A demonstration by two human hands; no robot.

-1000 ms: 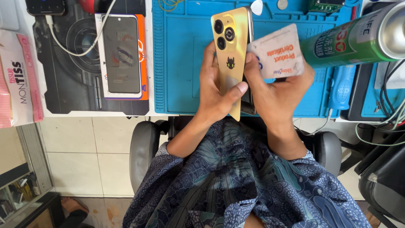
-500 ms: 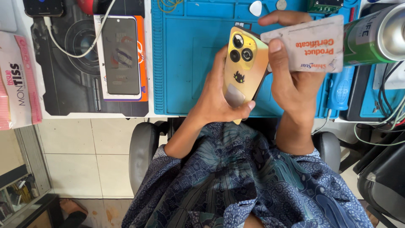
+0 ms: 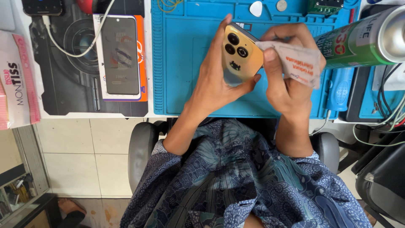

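Gold phone (image 3: 240, 57) gripped in left hand (image 3: 215, 86) fingers, back up; right hand (image 3: 287, 84) fingers pinch white card (image 3: 295, 63) vs its edge.

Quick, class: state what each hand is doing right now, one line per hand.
Left hand: closed around the gold phone, camera side showing.
Right hand: closed on a small white card, pressed against the phone's edge.

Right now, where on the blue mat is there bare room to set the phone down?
The blue mat is bare left of the left hand, up to the boxed phone. A bare strip also runs along its near edge. It is crowded at right around the green can and blue tool.
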